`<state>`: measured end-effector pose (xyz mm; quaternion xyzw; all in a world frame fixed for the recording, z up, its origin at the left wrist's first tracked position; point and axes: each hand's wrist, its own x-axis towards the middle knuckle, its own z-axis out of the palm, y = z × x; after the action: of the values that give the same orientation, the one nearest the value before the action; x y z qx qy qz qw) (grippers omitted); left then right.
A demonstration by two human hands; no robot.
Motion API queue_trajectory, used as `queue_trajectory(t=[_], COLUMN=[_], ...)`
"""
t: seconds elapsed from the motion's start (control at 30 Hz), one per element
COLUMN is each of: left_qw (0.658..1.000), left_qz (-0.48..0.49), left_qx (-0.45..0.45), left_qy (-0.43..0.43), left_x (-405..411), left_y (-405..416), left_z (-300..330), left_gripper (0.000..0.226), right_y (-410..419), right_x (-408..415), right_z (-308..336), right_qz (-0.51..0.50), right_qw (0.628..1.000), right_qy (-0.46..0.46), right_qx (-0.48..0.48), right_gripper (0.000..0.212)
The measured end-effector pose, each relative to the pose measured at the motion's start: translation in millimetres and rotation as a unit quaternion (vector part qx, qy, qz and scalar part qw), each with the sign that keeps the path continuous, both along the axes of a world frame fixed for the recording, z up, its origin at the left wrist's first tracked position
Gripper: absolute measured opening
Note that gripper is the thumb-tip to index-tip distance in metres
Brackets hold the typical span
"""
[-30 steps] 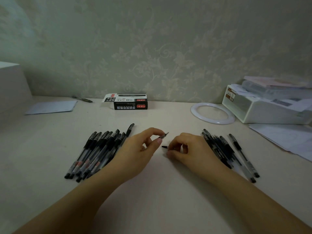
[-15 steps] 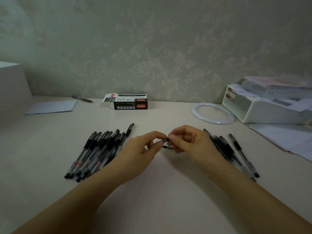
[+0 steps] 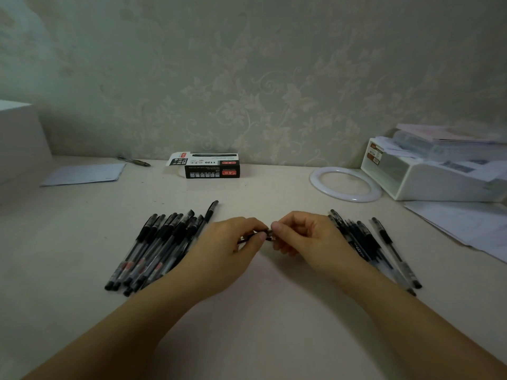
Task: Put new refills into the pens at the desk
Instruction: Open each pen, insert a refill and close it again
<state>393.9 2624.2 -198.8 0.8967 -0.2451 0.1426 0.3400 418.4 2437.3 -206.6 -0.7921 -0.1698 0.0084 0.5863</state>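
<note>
On the desk a white bin with papers stands at the far right, a ring beside it and a box by the wall. One pile of pens lies left of the hands and another pile right of them. The left hand and the right hand meet between the piles, both pinching one small dark pen piece with curled fingers just above the desk.
</note>
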Motion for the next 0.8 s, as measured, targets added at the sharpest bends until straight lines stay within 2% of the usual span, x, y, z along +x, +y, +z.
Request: queue_trajectory(t=[0.13, 0.27, 0.33, 0.43, 0.47, 0.7, 0.8], left_qw=[1.0, 1.0, 1.0, 1.0, 1.0, 1.0, 1.0], left_qz=[-0.004, -0.002, 0.007, 0.011, 0.008, -0.002, 0.012], left_qx=[0.007, 0.01, 0.01, -0.001, -0.002, 0.007, 0.008], left_qy=[0.0, -0.006, -0.005, -0.001, 0.001, 0.008, 0.01], left_x=[-0.6, 0.0, 1.2, 1.8, 1.7, -0.6, 1.1], left_y=[-1.0, -1.2, -0.4, 0.8, 0.6, -1.7, -0.4], left_z=[0.3, -1.0, -1.5, -1.1, -0.9, -1.4, -2.1], left_gripper=[0.019, 0.017, 0.017, 0.017, 0.017, 0.016, 0.016], right_y=[0.8, 0.4, 0.5, -0.8, -1.8, -0.7, -1.0], right_x=[1.2, 0.3, 0.6, 3.6, 4.5, 2.7, 3.2], right_z=[-4.0, -2.9, -1.0, -2.0, -3.2, -5.2, -3.6], right_qz=[-0.021, -0.03, -0.026, 0.003, 0.007, -0.026, -0.029], right_qw=[0.996, 0.996, 0.996, 0.996, 0.996, 0.994, 0.994], right_qy=[-0.035, -0.052, -0.058, -0.071, -0.075, -0.073, -0.068], right_qx=[-0.075, -0.073, -0.06, -0.044, -0.046, -0.079, -0.075], right_gripper=[0.036, 0.046, 0.039, 0.01, 0.007, 0.043, 0.041])
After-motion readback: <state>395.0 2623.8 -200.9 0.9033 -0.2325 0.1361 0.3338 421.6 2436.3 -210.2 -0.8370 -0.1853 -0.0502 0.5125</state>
